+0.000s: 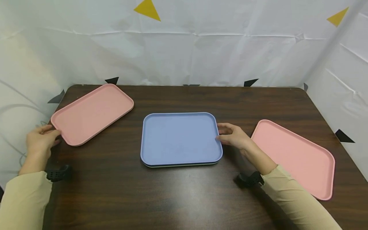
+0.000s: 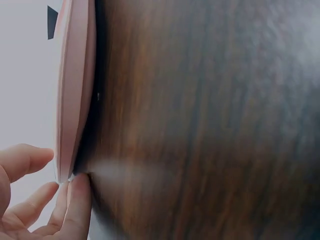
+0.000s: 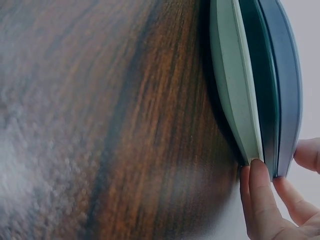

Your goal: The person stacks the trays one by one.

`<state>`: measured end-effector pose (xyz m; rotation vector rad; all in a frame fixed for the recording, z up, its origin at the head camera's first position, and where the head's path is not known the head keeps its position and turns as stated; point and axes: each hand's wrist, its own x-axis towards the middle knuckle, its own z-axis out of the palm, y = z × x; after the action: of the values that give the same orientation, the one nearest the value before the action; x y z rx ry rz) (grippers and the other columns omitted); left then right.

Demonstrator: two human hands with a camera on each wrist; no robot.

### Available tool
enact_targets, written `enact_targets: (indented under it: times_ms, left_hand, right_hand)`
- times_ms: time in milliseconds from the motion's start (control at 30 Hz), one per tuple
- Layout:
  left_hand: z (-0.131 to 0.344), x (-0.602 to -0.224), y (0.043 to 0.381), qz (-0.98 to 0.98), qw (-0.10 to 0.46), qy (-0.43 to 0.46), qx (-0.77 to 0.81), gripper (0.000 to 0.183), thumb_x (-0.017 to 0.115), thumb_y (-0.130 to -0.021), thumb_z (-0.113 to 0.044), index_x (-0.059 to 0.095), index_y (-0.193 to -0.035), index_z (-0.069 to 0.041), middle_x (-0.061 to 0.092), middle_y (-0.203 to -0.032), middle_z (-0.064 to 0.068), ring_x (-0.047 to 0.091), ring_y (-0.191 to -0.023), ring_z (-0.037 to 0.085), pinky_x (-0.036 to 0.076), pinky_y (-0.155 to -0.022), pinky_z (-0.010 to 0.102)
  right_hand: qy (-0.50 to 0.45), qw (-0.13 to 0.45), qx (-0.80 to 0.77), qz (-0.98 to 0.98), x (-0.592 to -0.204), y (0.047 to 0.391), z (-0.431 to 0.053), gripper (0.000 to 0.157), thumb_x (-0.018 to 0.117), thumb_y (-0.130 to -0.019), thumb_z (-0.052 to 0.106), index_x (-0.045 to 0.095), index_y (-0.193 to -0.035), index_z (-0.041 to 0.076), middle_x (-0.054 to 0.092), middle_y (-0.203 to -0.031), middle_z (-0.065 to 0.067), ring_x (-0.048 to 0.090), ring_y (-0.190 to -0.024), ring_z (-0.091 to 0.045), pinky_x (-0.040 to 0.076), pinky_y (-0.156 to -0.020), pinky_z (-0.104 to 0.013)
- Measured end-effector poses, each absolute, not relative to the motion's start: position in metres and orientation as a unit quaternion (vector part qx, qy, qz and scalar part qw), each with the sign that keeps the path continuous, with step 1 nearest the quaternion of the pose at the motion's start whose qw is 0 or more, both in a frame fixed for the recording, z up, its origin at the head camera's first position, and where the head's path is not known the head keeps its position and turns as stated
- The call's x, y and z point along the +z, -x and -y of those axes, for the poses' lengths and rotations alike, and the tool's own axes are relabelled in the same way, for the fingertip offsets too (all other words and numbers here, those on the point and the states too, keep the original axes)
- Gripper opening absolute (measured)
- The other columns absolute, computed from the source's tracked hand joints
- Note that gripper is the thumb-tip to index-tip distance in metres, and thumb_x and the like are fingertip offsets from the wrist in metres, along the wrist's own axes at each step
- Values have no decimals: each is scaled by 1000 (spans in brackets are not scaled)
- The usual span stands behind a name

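A pink tray [image 1: 95,113] lies at the back left of the table. My left hand [image 1: 43,140] pinches its near-left end, the thumb at the upper rim and the fingertips [image 2: 77,187] at the lower edge. In the middle sits a stack of trays: a blue tray [image 1: 181,137] on top, a dark green tray [image 3: 264,75] below it and a light green tray [image 3: 232,75] at the bottom. My right hand [image 1: 233,135] is at the stack's right side. Its thumb holds the blue tray's rim, while fingertips [image 3: 257,172] touch the edges of the trays beneath.
Another pink tray [image 1: 296,158] lies aslant on the right, partly behind my right forearm. The dark brown wooden table [image 1: 184,198] carries all the trays. A white sheet [image 1: 201,57] hangs behind and at both sides, with black and yellow triangles on it.
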<state>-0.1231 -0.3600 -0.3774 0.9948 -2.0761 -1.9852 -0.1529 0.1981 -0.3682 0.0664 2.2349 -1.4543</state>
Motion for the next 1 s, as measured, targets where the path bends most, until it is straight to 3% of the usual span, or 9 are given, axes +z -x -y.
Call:
enact_targets:
  times_ms: [100,533,833,867,933,1000]
  left_hand:
    - [361,-379,123,702,28,-319,-637,75,56,-86,4,13,-147,12,51,-60,-18,55,-49,-4,52,-47,11]
    - [363,-380,122,715,-3,-309,-628,82,58,-84,9,8,-149,11,52,-58,-19,56,-51,-5,54,-49,12]
    - [369,-380,118,694,-23,-309,-650,85,63,-85,0,7,-149,9,52,-60,-19,62,-47,0,54,-49,12]
    - [369,-380,118,686,-22,-306,-660,85,62,-86,0,7,-149,9,52,-60,-18,62,-47,0,54,-49,12]
    - [370,-380,118,673,-19,-303,-675,67,63,-85,-1,31,-144,1,54,-61,-16,63,-48,1,54,-50,12]
    - [371,-379,117,664,-17,-299,-685,40,64,-86,-2,51,-123,-7,56,-60,-15,64,-50,1,55,-51,13]
  right_hand:
    - [-24,234,-531,-814,-368,153,-198,61,61,-90,3,35,-144,-3,48,-135,-31,62,-100,-15,57,-91,-30]
    - [-27,240,-530,-813,-368,152,-196,61,60,-90,2,33,-146,-2,47,-137,-31,61,-103,-17,57,-91,-28]
    - [-28,243,-528,-813,-369,153,-196,61,60,-91,3,34,-145,-2,47,-137,-31,61,-106,-20,56,-93,-31]
    - [-28,242,-528,-813,-369,153,-196,61,60,-91,3,34,-145,-2,47,-137,-31,61,-106,-20,56,-93,-31]
    - [-28,242,-528,-814,-370,153,-196,61,60,-91,3,34,-145,-2,47,-137,-31,60,-105,-19,56,-93,-31]
    - [-28,242,-528,-814,-370,154,-196,61,60,-91,2,34,-145,-2,47,-137,-31,60,-105,-19,56,-93,-30]
